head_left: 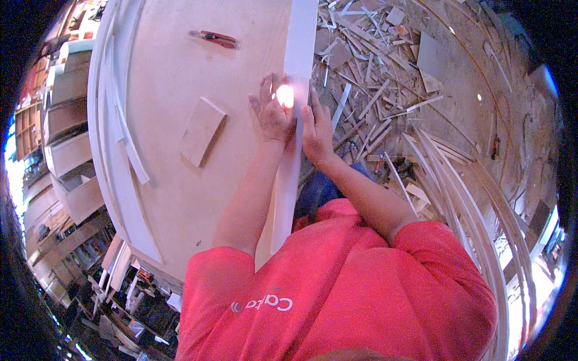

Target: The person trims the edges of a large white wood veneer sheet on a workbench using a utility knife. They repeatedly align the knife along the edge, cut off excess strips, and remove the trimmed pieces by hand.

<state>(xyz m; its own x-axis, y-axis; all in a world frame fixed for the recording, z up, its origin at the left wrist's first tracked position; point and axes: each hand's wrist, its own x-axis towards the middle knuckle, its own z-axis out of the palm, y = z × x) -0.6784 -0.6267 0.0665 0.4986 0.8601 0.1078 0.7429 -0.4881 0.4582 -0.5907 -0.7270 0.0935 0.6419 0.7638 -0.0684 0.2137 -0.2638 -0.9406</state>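
Observation:
A long white strip point(299, 42) runs along the right edge of a pale plywood panel point(162, 66). My left hand point(272, 117) lies beside the strip, fingers spread; a bright glare over it hides whether anything is beneath. My right hand point(316, 129) rests against the strip's outer edge with fingers stretched along it, near a narrow dark edge whose nature I cannot make out. A red utility knife point(220, 40) lies on the panel above and left of my hands, and a small wooden block point(203, 129) lies to their left.
Curved white strips point(120, 138) lie along the panel's left side. Wood offcuts point(373, 60) litter the floor point(463, 90) at upper right. Bent wooden strips point(457, 198) stand to my right. Stacked boxes or shelving point(72, 138) fill the far left.

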